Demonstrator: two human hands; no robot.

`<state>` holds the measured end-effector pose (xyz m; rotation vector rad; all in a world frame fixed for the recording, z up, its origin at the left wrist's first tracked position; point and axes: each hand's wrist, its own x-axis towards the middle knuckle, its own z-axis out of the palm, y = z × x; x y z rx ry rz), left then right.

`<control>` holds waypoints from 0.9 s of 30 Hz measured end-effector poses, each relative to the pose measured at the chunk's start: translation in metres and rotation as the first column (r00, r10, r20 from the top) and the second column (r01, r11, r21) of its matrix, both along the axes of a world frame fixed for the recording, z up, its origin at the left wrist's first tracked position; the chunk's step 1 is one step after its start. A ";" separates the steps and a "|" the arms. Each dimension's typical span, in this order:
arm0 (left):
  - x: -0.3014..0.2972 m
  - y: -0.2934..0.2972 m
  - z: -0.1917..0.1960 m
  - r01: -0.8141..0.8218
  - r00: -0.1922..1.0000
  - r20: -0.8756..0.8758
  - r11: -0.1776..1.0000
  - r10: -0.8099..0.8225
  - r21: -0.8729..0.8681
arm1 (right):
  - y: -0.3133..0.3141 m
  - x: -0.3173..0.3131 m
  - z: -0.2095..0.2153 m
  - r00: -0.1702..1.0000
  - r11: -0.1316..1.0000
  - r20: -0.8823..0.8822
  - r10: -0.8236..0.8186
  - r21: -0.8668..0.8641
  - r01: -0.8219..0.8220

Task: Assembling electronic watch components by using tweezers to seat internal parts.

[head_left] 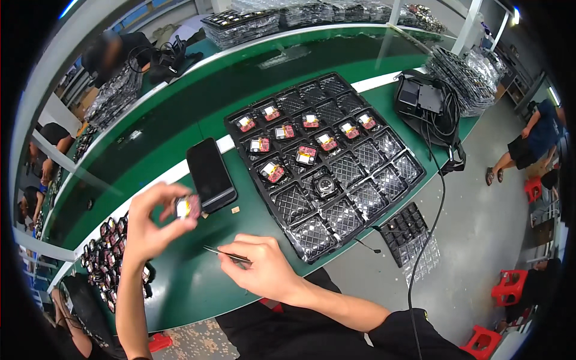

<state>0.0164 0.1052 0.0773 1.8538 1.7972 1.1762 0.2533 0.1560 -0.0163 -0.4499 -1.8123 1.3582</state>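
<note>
Between the thumb and fingers of my left hand is a small device module with a red circuit board and a white and yellow part, raised over the green bench. My right hand grips tweezers, their tips pointing left toward the module but apart from it. To the right lies a black compartment tray. Several similar red-board modules occupy its pockets, and one round black case sits in a nearer pocket. Beside my left forearm is a pile of similar modules.
A black phone-like slab lies between my left hand and the tray. A black bag with cables stands at the far right; one cable hangs past the bench edge. Stacked trays stand behind the green belt. Other people are nearby.
</note>
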 end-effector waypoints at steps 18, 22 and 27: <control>0.111 0.368 -0.012 0.312 0.778 -0.525 0.938 -0.343 -0.151 | -0.001 0.003 -0.001 0.997 0.999 0.063 0.051 -0.023 -0.049; 0.091 0.349 -0.017 0.321 0.803 -0.511 0.945 -0.306 -0.061 | -0.004 0.000 0.001 0.998 0.998 0.034 0.059 -0.021 -0.058; 0.007 0.273 -0.011 0.197 0.810 -0.578 0.975 -0.102 0.104 | 0.002 0.006 0.011 0.990 0.999 0.130 0.046 -0.025 -0.043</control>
